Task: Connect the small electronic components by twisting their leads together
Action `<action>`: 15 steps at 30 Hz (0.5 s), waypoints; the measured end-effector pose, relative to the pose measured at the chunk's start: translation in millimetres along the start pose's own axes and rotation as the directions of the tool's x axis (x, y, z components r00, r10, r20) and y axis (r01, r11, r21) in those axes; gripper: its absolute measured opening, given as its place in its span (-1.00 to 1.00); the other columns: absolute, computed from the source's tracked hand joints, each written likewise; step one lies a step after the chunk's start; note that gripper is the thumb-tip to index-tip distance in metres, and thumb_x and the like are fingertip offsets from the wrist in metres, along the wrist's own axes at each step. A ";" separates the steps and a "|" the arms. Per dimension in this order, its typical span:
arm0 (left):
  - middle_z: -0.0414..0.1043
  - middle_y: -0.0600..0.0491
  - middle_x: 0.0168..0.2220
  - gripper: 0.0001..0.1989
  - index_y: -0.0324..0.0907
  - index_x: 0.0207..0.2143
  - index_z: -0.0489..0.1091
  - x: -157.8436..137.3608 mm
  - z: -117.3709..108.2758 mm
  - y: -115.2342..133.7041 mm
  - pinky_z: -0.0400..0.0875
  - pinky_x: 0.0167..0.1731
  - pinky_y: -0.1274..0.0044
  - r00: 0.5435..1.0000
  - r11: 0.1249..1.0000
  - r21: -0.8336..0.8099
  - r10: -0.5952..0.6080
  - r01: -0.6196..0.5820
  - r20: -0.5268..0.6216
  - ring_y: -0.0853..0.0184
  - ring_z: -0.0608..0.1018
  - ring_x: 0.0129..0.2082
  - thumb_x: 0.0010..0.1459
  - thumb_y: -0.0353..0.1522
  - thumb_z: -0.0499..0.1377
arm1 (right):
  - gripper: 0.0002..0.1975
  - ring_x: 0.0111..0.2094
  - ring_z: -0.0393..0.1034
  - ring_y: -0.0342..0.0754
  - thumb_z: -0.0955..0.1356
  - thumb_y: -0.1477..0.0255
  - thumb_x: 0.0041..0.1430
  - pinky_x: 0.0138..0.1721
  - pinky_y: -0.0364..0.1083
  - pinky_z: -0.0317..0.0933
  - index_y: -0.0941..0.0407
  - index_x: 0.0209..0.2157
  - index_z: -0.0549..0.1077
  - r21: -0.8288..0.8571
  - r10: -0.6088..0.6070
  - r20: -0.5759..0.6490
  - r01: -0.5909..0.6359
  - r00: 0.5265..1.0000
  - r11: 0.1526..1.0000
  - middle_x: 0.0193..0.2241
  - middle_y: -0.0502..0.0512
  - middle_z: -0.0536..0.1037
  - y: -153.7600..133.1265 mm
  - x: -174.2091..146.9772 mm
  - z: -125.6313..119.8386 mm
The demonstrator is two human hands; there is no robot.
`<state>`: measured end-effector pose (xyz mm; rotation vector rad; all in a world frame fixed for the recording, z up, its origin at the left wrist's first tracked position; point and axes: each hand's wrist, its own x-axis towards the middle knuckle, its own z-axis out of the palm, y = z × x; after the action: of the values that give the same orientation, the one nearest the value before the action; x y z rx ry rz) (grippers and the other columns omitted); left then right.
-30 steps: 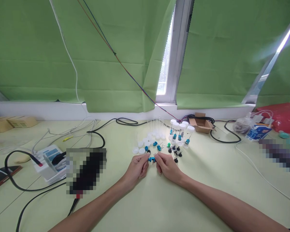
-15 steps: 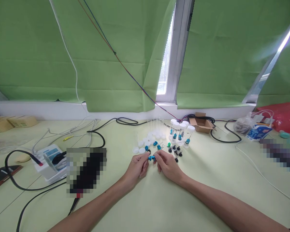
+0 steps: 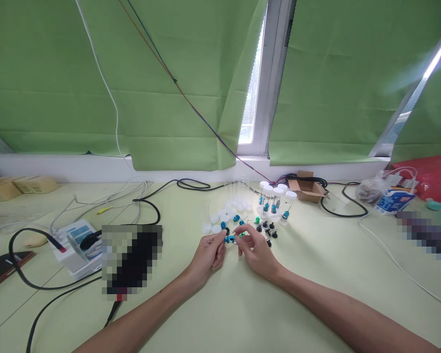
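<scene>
A small blue metal fitting (image 3: 229,239) is pinched between the thumb and fingers of my left hand (image 3: 210,250); thin metal rods stick out on that hand's left side. My right hand (image 3: 256,250) is at the fitting's right end, its thumb close to it and its index finger lifted and bent. A small green part (image 3: 242,235) shows between those right fingers; I cannot tell whether they hold it. Just beyond the hands are loose blue fittings (image 3: 236,218), another green part (image 3: 257,220) and several black knob-like parts (image 3: 269,242).
White-capped clear tubes (image 3: 290,196) with blue tools inside stand behind on the right. Round white caps (image 3: 206,228) lie at the left of the parts. An open cardboard box (image 3: 306,190) is farther back. A power strip (image 3: 73,250) and black cables (image 3: 18,284) occupy the left.
My right index finger has lifted and the right fingers have loosened at the blue fitting's end, uncovering a green part. My left hand has stayed nearly still.
</scene>
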<state>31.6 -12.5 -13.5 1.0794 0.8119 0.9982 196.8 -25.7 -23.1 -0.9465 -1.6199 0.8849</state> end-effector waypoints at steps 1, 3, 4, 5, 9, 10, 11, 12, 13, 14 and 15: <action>0.02 0.24 -0.77 -0.46 -0.18 -0.69 0.08 -0.2 0.2 0.1 -0.12 -0.75 0.60 1.000 1.000 0.005 0.002 -0.002 0.003 0.56 0.02 -0.79 0.14 -0.05 0.16 | -0.79 -0.57 0.33 -0.17 0.25 0.25 0.29 -0.53 -0.15 0.25 0.10 -0.19 0.33 -0.006 0.012 0.003 -0.012 1.000 1.000 -0.40 0.02 0.43 -0.5 0.2 -0.1; 0.02 0.24 -0.77 -0.46 -0.18 -0.69 0.08 -0.5 0.2 0.0 -0.13 -0.75 0.60 1.000 1.000 0.015 0.000 -0.001 0.009 0.56 0.02 -0.79 0.14 -0.04 0.16 | -0.77 -0.59 0.31 -0.17 0.25 0.22 0.29 -0.54 -0.15 0.22 0.10 -0.20 0.34 -0.017 0.025 0.007 -0.025 1.000 1.000 -0.46 0.00 0.42 -1.3 0.7 -0.1; 0.02 0.24 -0.77 -0.45 -0.18 -0.70 0.08 -0.6 0.2 -0.2 -0.13 -0.75 0.60 1.000 1.000 0.020 -0.002 0.001 0.012 0.56 0.02 -0.79 0.14 -0.04 0.16 | -0.76 -0.60 0.31 -0.17 0.25 0.21 0.29 -0.54 -0.15 0.22 0.10 -0.21 0.34 -0.020 0.026 0.007 -0.026 1.000 0.999 -0.46 0.00 0.42 -1.5 0.9 -0.1; 0.01 0.24 -0.77 -0.45 -0.18 -0.70 0.08 -0.7 0.2 -0.3 -0.14 -0.74 0.60 1.000 1.000 0.025 -0.004 0.004 0.014 0.56 0.02 -0.79 0.14 -0.04 0.15 | -0.74 -0.60 0.30 -0.18 0.24 0.20 0.30 -0.55 -0.15 0.21 0.10 -0.23 0.35 -0.020 0.025 0.007 -0.025 1.000 0.999 -0.45 0.00 0.42 -1.5 1.2 0.0; 0.00 0.23 -0.77 -0.44 -0.18 -0.71 0.07 -0.5 -0.1 -1.5 -0.13 -0.74 0.60 1.000 0.998 0.060 -0.008 0.006 0.027 0.57 0.02 -0.79 0.16 -0.05 0.14 | -0.71 -0.64 0.26 -0.19 0.21 0.17 0.32 -0.57 -0.17 0.18 0.10 -0.29 0.35 -0.013 0.031 0.017 -0.031 0.999 0.999 -0.56 -0.08 0.33 -0.4 1.6 0.4; 0.00 0.23 -0.77 -0.44 -0.18 -0.71 0.07 -0.3 -0.3 -1.9 -0.13 -0.73 0.60 0.999 0.998 0.069 -0.006 0.004 0.031 0.57 0.02 -0.79 0.17 -0.06 0.14 | -0.70 -0.65 0.25 -0.19 0.20 0.17 0.32 -0.58 -0.18 0.17 0.10 -0.31 0.35 -0.010 0.032 0.020 -0.032 0.999 0.999 -0.58 -0.09 0.31 0.1 1.6 0.4; 0.00 0.23 -0.77 -0.44 -0.19 -0.71 0.07 0.0 -0.5 -2.3 -0.13 -0.73 0.60 0.999 0.997 0.077 -0.004 0.001 0.034 0.57 0.02 -0.79 0.17 -0.06 0.14 | -0.69 -0.66 0.24 -0.20 0.20 0.16 0.33 -0.59 -0.18 0.17 0.10 -0.32 0.34 -0.006 0.033 0.023 -0.033 0.999 0.999 -0.58 -0.09 0.31 0.6 1.5 0.4; -0.01 0.23 -0.77 -0.45 -0.19 -0.71 0.07 0.3 -0.8 -2.7 -0.13 -0.73 0.60 0.999 0.996 0.085 -0.002 -0.001 0.037 0.57 0.02 -0.79 0.18 -0.07 0.13 | -0.68 -0.67 0.23 -0.21 0.19 0.16 0.33 -0.60 -0.18 0.16 0.10 -0.34 0.34 -0.001 0.033 0.024 -0.033 0.999 0.999 -0.57 -0.08 0.32 1.2 1.3 0.4; -0.01 0.23 -0.77 -0.45 -0.19 -0.71 0.07 0.6 -1.1 -3.1 -0.14 -0.73 0.60 0.999 0.996 0.095 0.001 -0.004 0.040 0.57 0.02 -0.79 0.18 -0.08 0.13 | -0.66 -0.67 0.23 -0.22 0.18 0.15 0.34 -0.60 -0.19 0.16 0.11 -0.34 0.34 0.004 0.035 0.026 -0.035 0.999 0.999 -0.55 -0.08 0.34 2.0 1.2 0.4; -0.01 0.23 -0.77 -0.45 -0.19 -0.71 0.07 0.7 -1.3 -3.4 -0.14 -0.72 0.60 0.999 0.994 0.106 0.003 -0.008 0.042 0.57 0.02 -0.79 0.19 -0.08 0.13 | -0.65 -0.68 0.22 -0.22 0.18 0.14 0.34 -0.61 -0.19 0.15 0.11 -0.35 0.35 0.008 0.037 0.025 -0.038 0.999 0.999 -0.54 -0.07 0.36 3.0 1.0 0.4; -0.01 0.23 -0.77 -0.45 -0.19 -0.71 0.07 0.6 -1.4 -3.7 -0.14 -0.72 0.59 0.999 0.993 0.119 0.006 -0.012 0.046 0.57 0.02 -0.79 0.19 -0.08 0.12 | -0.64 -0.69 0.22 -0.22 0.17 0.14 0.34 -0.61 -0.19 0.15 0.11 -0.34 0.35 0.010 0.041 0.025 -0.042 0.999 0.999 -0.55 -0.07 0.37 4.1 0.9 0.5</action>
<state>31.5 -12.0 -17.5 1.2050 0.8392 0.9388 196.8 -23.2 -26.5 -0.9683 -1.6199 0.9363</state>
